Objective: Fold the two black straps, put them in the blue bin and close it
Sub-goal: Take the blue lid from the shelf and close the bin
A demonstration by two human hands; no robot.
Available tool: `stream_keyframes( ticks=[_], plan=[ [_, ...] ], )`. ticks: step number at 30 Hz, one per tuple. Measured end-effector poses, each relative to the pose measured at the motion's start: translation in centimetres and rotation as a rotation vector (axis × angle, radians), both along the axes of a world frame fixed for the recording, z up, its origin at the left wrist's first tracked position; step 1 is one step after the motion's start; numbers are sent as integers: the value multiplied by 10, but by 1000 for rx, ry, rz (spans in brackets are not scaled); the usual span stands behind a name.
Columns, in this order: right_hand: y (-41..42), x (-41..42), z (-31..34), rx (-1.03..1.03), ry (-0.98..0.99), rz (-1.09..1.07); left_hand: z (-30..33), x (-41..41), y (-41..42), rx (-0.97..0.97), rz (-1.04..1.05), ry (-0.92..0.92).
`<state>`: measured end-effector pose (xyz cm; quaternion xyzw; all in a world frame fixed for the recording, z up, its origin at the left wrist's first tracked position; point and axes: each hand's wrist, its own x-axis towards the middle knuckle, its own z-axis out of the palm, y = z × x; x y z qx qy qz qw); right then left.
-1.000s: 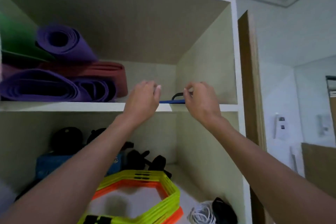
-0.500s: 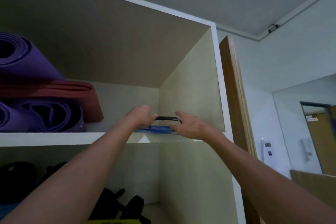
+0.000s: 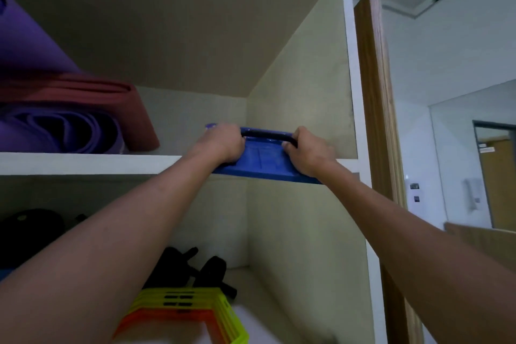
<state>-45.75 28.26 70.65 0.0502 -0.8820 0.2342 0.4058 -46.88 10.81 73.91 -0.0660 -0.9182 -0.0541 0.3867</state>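
Blue plastic is now sliding out over the shelf edge (image 3: 83, 163): we are drawing the blue bin (image 3: 262, 160) off the upper shelf, and its front is overhanging the board where, half a second ago, only a thin blue sliver was showing behind our fingers. Our left hand (image 3: 223, 145) is curling over the bin's left end, fingers closed on the end of the black carry handle (image 3: 265, 135), and our right hand (image 3: 305, 151) is gripping the handle's right end the same way, thumb tucked under. A second ago both hands were only reaching in at the shelf edge; now they are clamped down and pulling, so we are judging that the bin is coming down to be worked with, not being put away. The lid is looking flat and seated, though we cannot tell whether any latch is fastened. We are not seeing the two black straps anywhere we can be sure of; the dark shapes on the lower shelf (image 3: 192, 268) are too dim to name. To the left, rolled purple mats (image 3: 61, 131) and a red mat (image 3: 92, 98) are lying clear of the bin's path. We are reading the task as barely begun: the bin is not yet down or opened, and the folding is still ahead.
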Motion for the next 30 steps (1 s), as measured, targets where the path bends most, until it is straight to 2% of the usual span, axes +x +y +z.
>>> stream_keyframes(
  ticks=[5, 9, 12, 15, 22, 24, 27, 30],
  plan=[
    [-18, 39, -37, 45, 165, 8, -43, 49, -20, -52, 9, 157],
    [-44, 82, -87, 114, 207, 97, -96, 111, -48, -12, -15, 158],
    [-66, 117, -144, 90, 184, 187, -154, 161, -74, 11, -12, 148],
    [-93, 151, -213, 105, 71, 242, -231, 199, -102, 69, 14, 66],
    [-143, 207, -416, 166, -295, 306, -439, 255, -147, 220, 69, -326],
    [-150, 224, -468, 161, -415, 334, -492, 272, -155, 250, 86, -386],
    [-158, 245, -534, 172, -529, 353, -562, 294, -161, 285, 147, -492],
    [-165, 251, -572, 171, -592, 348, -605, 299, -166, 291, 167, -565]
  ],
)
